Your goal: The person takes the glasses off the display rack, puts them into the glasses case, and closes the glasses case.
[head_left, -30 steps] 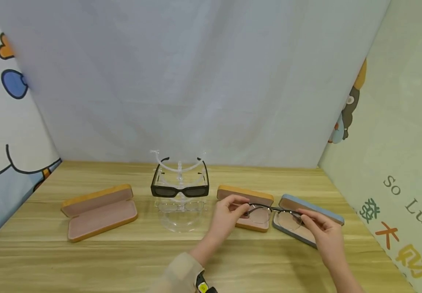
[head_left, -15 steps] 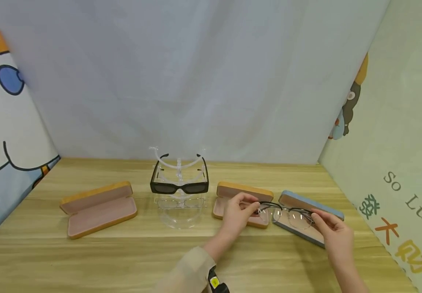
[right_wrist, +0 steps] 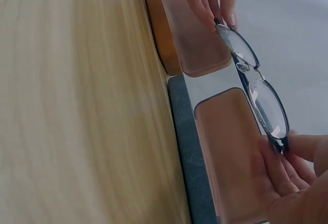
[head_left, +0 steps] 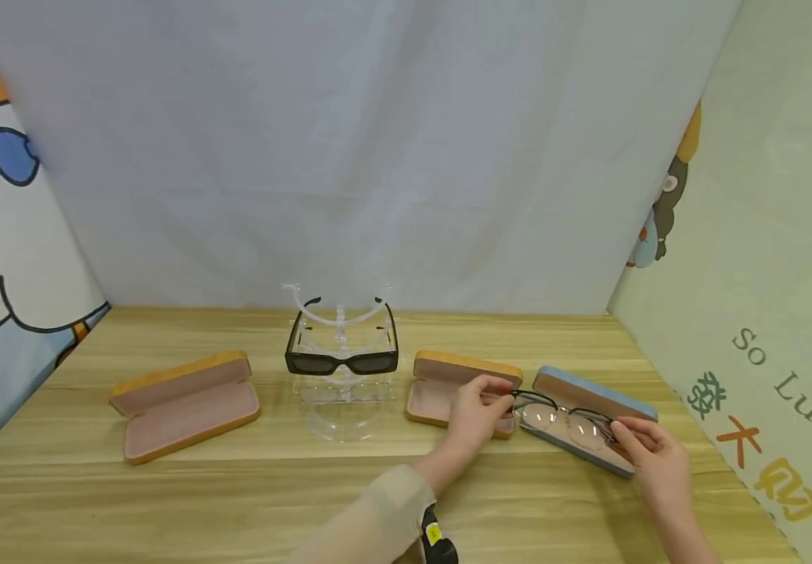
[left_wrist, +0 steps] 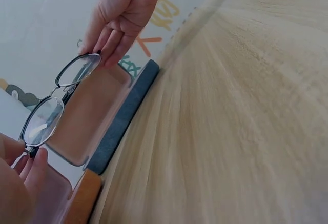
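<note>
Both hands hold one pair of dark-browed clear eyeglasses (head_left: 566,415) by its two outer ends. The left hand (head_left: 478,415) pinches the end on the left, over the right-hand orange case (head_left: 467,364). At the other end, the right hand (head_left: 655,454) pinches between thumb and fingers. Below the glasses lies the blue glasses case (head_left: 592,462), its lid up and its pinkish lining showing. In the right wrist view the eyeglasses (right_wrist: 269,108) are above the blue case's lining (right_wrist: 225,147), with their temples folded behind the lenses.
A clear display stand (head_left: 344,429) carries black sunglasses (head_left: 342,363) and, lower down, thin-rimmed glasses (head_left: 342,393). Another orange case (head_left: 190,423) lies open at the left of the wooden table (head_left: 201,509). A pale curtain hangs behind.
The two hands have carried the eyeglasses to the right, from partly over the orange case to above the blue case. The glasses now slant down toward the right hand.
</note>
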A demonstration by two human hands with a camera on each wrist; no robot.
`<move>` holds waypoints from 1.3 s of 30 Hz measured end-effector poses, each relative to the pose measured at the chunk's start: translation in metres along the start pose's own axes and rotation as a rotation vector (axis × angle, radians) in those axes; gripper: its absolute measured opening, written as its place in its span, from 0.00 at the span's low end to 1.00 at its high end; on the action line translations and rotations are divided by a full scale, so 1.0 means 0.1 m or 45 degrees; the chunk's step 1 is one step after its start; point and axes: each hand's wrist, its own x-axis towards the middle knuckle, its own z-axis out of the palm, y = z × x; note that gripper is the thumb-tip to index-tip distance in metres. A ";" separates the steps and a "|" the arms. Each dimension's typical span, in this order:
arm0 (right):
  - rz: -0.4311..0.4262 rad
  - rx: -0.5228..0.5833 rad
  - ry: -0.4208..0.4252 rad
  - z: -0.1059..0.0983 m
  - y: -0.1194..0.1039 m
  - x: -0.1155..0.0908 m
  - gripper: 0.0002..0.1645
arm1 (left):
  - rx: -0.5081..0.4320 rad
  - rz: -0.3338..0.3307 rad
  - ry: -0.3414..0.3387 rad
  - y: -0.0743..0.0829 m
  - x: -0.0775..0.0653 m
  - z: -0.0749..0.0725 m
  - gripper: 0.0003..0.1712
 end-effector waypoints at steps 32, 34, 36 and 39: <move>0.234 -0.551 0.202 -0.09 -0.30 -0.16 0.22 | 0.509 -0.147 -0.392 0.01 0.04 0.42 0.31; 0.213 -0.576 0.200 -0.08 -0.29 -0.14 0.22 | 0.538 -0.148 -0.375 0.00 0.04 0.44 0.31; 0.186 -0.609 0.199 -0.07 -0.28 -0.13 0.23 | 0.591 -0.125 -0.355 -0.01 0.03 0.45 0.30; 0.165 -0.675 0.203 -0.06 -0.28 -0.12 0.25 | 0.711 -0.065 -0.347 -0.03 0.02 0.48 0.30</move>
